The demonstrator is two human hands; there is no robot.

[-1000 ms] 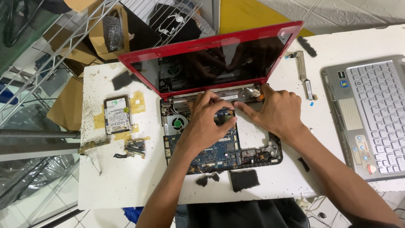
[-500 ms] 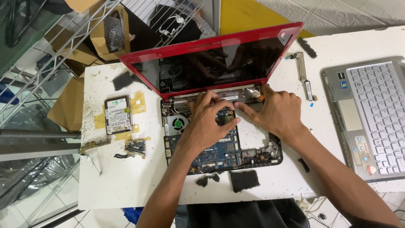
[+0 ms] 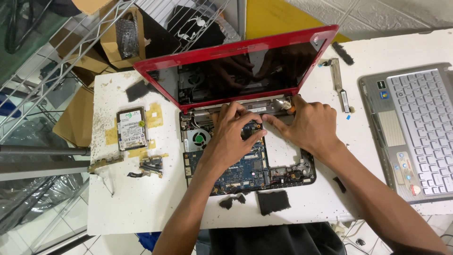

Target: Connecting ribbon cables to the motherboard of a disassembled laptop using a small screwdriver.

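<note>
Laptop (image 3: pixel 245 141), red and opened up, lies on the white table (image 3: pixel 141 203). Your left hand (image 3: pixel 231 137) presses spread fingers on its fragile circuit board; your right hand (image 3: pixel 306 125) pinches near the hinge. Grip the stiff frame edges.

Glossy red plastic laptop lid (image 3: pixel 226 52), matt white table (image 3: pixel 141 203), silvery metal hard drive (image 3: pixel 131 128).

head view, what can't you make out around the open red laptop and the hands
- Head view: the part under the left hand and right hand fingers is hidden by them.
- Small parts left of the red laptop: too small to identify.
- Silver laptop: cut off by the right edge.
</note>
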